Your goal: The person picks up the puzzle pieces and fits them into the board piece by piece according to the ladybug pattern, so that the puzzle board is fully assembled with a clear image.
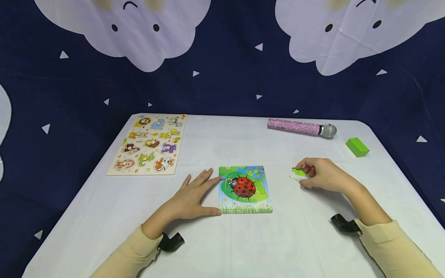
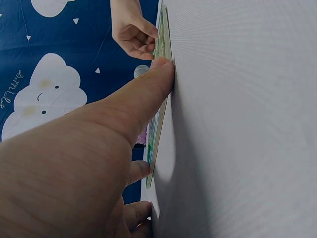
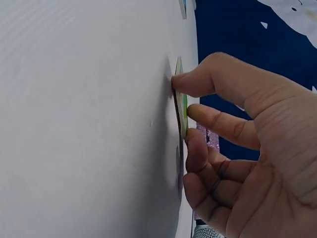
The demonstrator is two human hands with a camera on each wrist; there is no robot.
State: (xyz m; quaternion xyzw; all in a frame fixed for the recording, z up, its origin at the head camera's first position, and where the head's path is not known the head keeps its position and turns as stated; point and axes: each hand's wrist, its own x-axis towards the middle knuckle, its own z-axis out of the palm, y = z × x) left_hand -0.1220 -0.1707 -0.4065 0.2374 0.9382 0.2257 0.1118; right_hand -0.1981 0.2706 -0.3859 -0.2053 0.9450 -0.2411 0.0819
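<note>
A square ladybug puzzle (image 1: 244, 188) lies flat on the white table in the head view. My left hand (image 1: 189, 197) rests at its left edge, fingers spread and nearly straight, with the thumb touching the lower left corner and the index finger the left side. To the right of the puzzle, my right hand (image 1: 325, 175) pinches a small green and white puzzle piece (image 1: 297, 173) between thumb and fingers. In the right wrist view that piece (image 3: 180, 101) is seen edge-on, close to the table surface. Its printed face is partly hidden by the fingers.
A board of animal pieces (image 1: 147, 144) lies at the back left. A pink glitter microphone (image 1: 295, 126) lies at the back right, with a green block (image 1: 357, 147) nearer the right edge. Behind the white table (image 1: 243, 247) hangs a dark blue cloth (image 1: 236, 85) with clouds.
</note>
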